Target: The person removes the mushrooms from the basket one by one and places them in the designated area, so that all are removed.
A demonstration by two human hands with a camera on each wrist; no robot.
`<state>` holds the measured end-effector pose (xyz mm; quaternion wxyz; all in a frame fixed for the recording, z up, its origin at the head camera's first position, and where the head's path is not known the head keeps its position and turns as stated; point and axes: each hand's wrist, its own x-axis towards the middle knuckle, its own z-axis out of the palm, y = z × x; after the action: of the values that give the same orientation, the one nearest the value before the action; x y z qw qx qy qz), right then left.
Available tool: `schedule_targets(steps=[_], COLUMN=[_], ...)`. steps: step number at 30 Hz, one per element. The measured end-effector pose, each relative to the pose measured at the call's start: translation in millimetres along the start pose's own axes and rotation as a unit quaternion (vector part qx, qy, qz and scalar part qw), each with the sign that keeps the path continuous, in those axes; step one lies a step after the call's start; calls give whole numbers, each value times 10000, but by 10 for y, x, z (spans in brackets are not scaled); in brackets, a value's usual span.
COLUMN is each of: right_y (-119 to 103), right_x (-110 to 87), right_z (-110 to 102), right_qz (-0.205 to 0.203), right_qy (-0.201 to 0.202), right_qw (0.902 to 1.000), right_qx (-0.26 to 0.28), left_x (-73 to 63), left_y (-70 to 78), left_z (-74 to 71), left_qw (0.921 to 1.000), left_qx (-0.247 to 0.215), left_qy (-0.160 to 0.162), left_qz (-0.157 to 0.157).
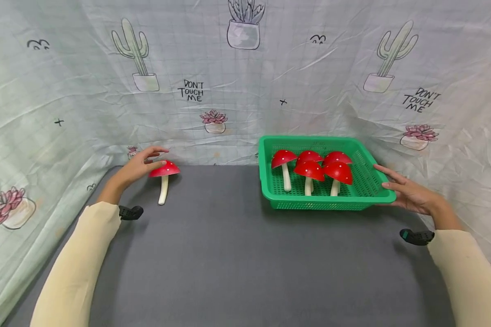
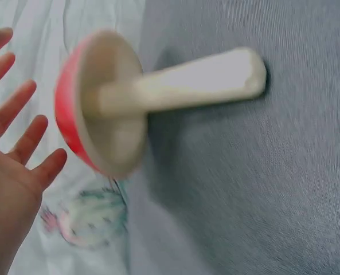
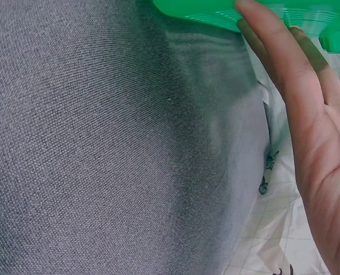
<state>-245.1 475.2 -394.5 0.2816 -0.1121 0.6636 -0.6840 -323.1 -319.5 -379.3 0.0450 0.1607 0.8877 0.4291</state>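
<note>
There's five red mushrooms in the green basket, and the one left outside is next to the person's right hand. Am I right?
Nearly! The mushroom outside is next to the left hand, not the right hand; the head view shows it. And yes, there are five red mushrooms in the green basket.

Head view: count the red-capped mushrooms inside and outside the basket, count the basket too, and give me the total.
Red-capped mushrooms visible inside the green basket: 5
Red-capped mushroom outside it: 1
Green basket: 1
Total: 7
</note>
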Motion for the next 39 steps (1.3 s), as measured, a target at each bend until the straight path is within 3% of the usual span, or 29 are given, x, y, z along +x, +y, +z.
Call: schedule_targets(steps=[5, 10, 16, 23, 28, 34, 39], right_y=[10, -14, -7, 42, 73, 62, 56], right_x=[-4, -11, -4, -30, -19, -23, -18], right_z=[-20, 1, 8, -13, 2, 27, 16], right_qz=[-31, -67, -78, -160, -221, -259, -282], right_qy=[14, -70, -213, -182, -191, -241, -257], right_qw=[10000, 9999, 9997, 9996, 9992, 9983, 9981], right_qx=[13, 105, 117, 165, 289, 473, 482], left_x=[42, 89, 107, 129, 168, 241, 295], left_y=[306, 700, 1040, 1190, 1199, 1309, 1399], left_z=[109, 296, 531, 794, 902, 1028, 1147], left_qw=[9971, 9863, 9783, 9700, 9673, 9640, 9559], left_qx=[-189, -374, -425, -776, -799, -774, -861], left_qy=[-9, -355, -763, -977, -1109, -1234, -1308], left_qz=[739, 1570, 1878, 2086, 2136, 2225, 2485])
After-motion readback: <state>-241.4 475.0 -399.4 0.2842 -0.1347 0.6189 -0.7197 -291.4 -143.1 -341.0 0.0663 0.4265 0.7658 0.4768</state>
